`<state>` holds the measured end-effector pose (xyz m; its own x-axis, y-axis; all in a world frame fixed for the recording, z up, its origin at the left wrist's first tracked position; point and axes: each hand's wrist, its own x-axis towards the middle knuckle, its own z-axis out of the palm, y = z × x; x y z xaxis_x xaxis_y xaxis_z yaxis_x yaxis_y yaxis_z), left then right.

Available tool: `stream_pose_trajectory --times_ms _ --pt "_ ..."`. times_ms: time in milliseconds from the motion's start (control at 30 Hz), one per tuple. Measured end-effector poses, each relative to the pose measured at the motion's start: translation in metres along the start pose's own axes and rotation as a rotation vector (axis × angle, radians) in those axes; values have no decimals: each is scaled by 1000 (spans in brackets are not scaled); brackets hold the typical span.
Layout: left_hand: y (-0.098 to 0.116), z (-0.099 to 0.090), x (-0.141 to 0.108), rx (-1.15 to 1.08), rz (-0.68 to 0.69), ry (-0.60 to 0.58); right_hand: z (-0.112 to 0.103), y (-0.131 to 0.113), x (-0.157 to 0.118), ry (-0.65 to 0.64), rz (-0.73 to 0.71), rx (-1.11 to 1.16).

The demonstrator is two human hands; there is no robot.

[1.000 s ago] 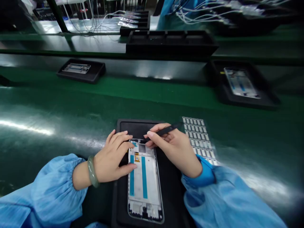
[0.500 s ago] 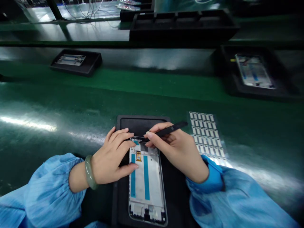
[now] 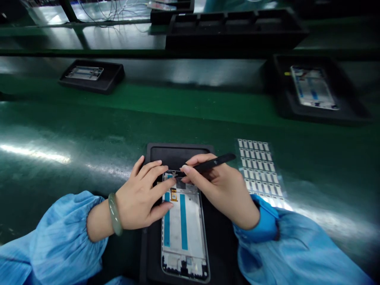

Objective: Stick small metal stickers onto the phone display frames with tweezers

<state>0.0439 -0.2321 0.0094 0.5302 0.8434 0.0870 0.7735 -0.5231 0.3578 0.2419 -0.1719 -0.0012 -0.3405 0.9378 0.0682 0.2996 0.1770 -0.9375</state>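
An opened phone frame (image 3: 192,225), silver with blue strips and an orange flex cable (image 3: 173,195), lies in a black tray (image 3: 178,152) in front of me. My left hand (image 3: 145,194) rests at its left edge with fingers spread. Its index fingertip touches the top part of the frame and the thumb lies near the cable. Between the thumb and fingers of my right hand (image 3: 216,182) is a pair of black tweezers (image 3: 218,161). The tips point at the top end of the frame; whether they pinch anything is too small to tell.
A sheet of small pale stickers (image 3: 259,168) lies right of the tray. Further back, a black tray (image 3: 114,77) at left and another (image 3: 350,99) at right each hold a phone frame. A long compartmented black bin (image 3: 234,39) stands on the ledge behind.
The left index finger has shifted slightly right, onto the top of the phone frame. The right hand and tweezers have barely moved. The view has shifted slightly.
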Motion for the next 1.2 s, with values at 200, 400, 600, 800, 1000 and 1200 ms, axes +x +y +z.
stream_pose_trajectory --times_ms 200,400,600,800,1000,1200 --pt "9 -4 5 105 -19 -28 0 0 -4 46 -74 -138" --pt "6 -2 3 98 -14 -16 -1 0 -3 207 -46 71" --pt "5 -1 3 55 -18 5 -2 0 -2 85 -120 74" --pt "4 2 2 37 -31 12 -2 5 -5 -10 -134 23" --pt "5 2 2 26 -30 12 -3 6 -4 -19 -144 -39" --pt "5 1 1 18 -40 9 -3 5 -4 -36 -136 -72"
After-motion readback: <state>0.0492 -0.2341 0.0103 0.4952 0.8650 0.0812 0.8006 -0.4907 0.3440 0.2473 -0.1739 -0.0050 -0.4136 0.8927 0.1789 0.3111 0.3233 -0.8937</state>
